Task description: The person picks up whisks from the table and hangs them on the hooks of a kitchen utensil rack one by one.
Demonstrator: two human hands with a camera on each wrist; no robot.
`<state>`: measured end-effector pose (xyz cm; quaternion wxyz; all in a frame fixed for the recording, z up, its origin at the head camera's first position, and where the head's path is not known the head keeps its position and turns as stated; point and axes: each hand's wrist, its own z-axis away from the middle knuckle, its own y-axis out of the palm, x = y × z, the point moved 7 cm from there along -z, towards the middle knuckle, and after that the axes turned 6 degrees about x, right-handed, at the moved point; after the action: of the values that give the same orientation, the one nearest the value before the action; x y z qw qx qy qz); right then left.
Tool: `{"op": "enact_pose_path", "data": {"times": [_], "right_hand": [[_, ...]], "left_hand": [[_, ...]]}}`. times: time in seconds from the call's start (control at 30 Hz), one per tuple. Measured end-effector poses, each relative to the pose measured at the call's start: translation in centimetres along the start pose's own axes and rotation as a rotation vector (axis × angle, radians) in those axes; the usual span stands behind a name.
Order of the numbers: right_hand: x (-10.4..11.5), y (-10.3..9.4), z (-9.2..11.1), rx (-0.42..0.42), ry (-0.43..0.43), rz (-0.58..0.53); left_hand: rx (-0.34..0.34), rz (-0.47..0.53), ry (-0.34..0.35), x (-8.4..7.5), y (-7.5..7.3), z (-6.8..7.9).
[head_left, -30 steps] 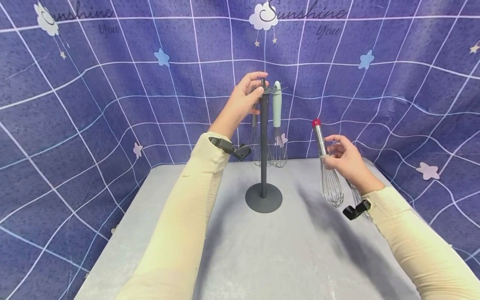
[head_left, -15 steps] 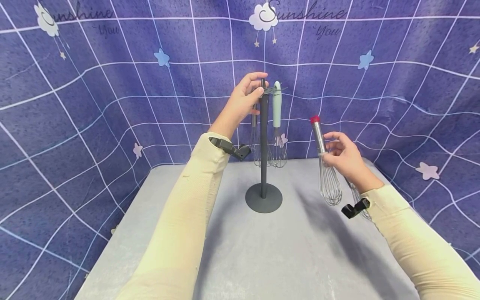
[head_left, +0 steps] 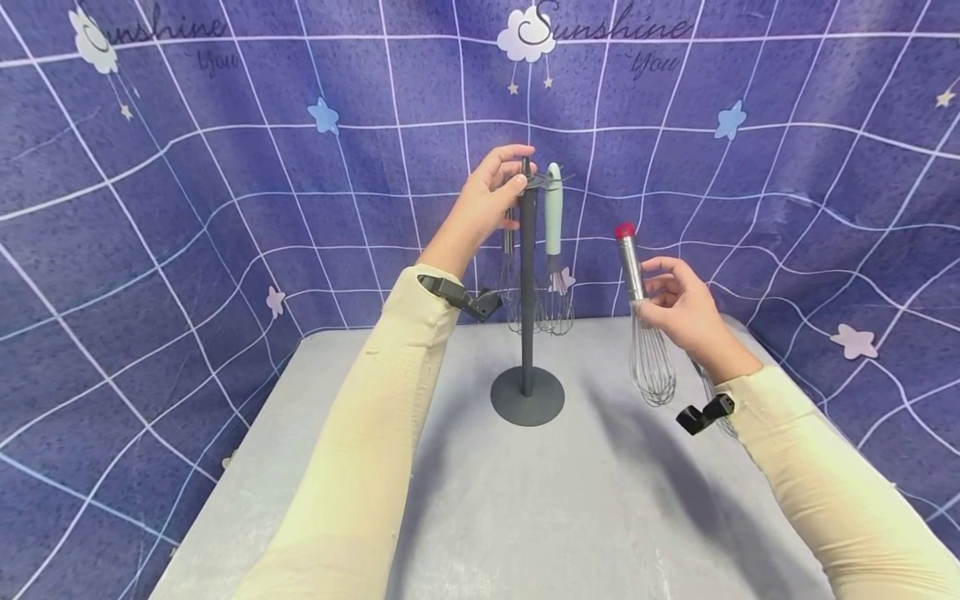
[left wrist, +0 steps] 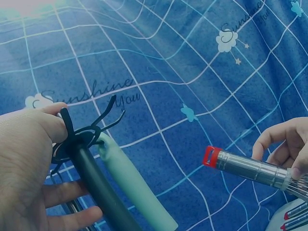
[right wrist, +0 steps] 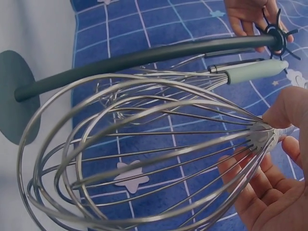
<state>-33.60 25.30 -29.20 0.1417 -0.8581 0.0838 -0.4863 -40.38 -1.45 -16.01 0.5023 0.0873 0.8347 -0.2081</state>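
Observation:
A dark grey hanging stand rises from a round base in the middle of the table. My left hand grips its top at the ring of hooks, thumb in front and fingers behind. From one hook hangs a whisk with a mint-green handle; a metal-handled whisk hangs behind the pole, partly hidden by the left hand. To the right of the stand, my right hand pinches a steel whisk low on its handle. Its red end points up and its wire loops hang down over the table.
Under the right wrist, more whisk wires show at the table's right side. Two red-tipped handles appear there in the left wrist view. A blue gridded curtain encloses the grey table at the back and sides.
My right hand has moved slightly left and up with the steel whisk, bringing it a little nearer the stand. The left hand and the stand stay in place.

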Motion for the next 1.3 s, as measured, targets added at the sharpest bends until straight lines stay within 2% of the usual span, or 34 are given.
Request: {"op": "enact_pose_path", "data": {"times": [0.27, 0.57, 0.93, 1.3], "right_hand": [[0.4, 0.5, -0.2, -0.002, -0.016, -0.040], [1.2, 0.9, -0.4, -0.016, -0.031, 0.013], [2.1, 1.5, -0.7, -0.024, -0.057, 0.017], [3.2, 2.2, -1.1, -0.011, -0.088, -0.031]], "left_hand": [[0.002, -0.006, 0.012, 0.0, 0.0, 0.0], [-0.007, -0.002, 0.013, 0.1, -0.1, 0.1], [-0.010, -0.001, 0.009, 0.2, 0.0, 0.1], [0.001, -0.008, 0.000, 0.1, 0.0, 0.1]]}}
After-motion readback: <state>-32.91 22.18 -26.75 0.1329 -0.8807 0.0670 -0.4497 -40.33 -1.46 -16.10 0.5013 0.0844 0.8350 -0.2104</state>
